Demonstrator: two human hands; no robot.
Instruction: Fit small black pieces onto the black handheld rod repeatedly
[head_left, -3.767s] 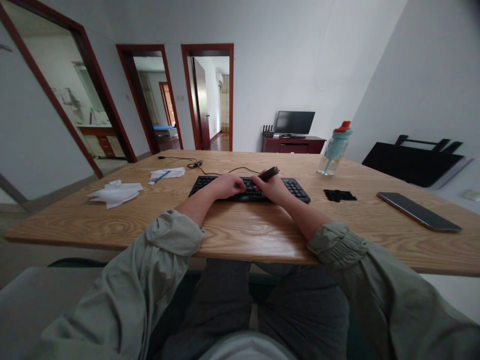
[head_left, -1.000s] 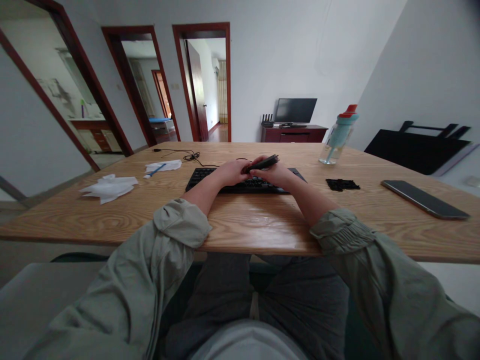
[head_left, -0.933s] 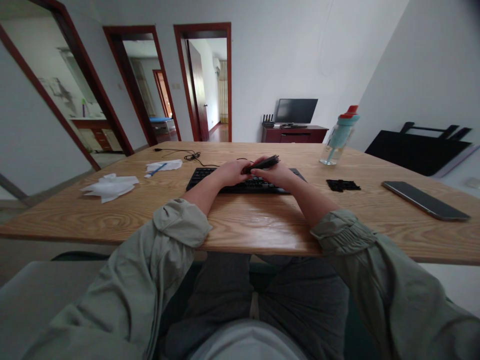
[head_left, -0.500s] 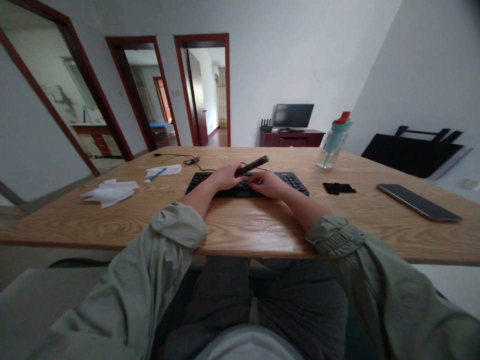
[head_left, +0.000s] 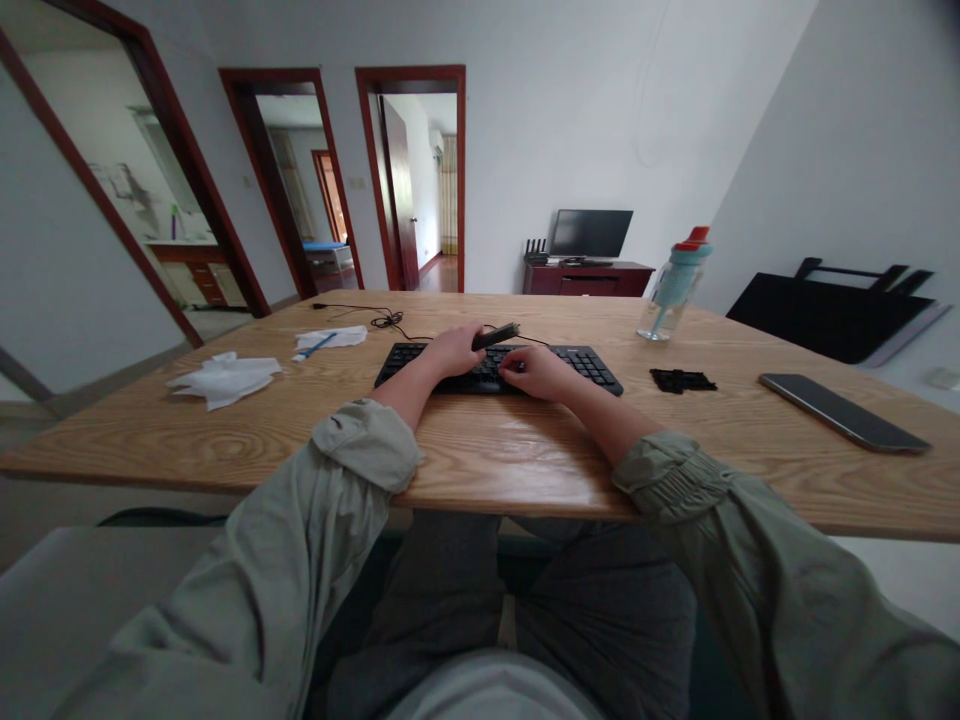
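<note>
A black computer keyboard [head_left: 600,372] lies on the wooden table in front of me, its cable running off to the back left. My left hand [head_left: 453,352] rests over the keyboard's left half, fingers wrapped round a dark stick-like brush [head_left: 498,336] whose far end points right and slightly up. Close beside it, my right hand [head_left: 541,372] hovers low over the middle keys, thumb and fingertips pinched together. Whatever is between those fingertips is too small to make out.
White crumpled tissue [head_left: 226,380] and a blue thin stick [head_left: 319,345] on another tissue lie left. To the right are a heap of small black pieces [head_left: 681,381], a phone [head_left: 844,412] and a water bottle [head_left: 671,285]. A coiled cable [head_left: 388,319] lies behind.
The brush in my left hand has tilted lower, its far end dropping toward the keyboard and to the left. My right hand stays pinched over the keys. The view has shifted slightly.
</note>
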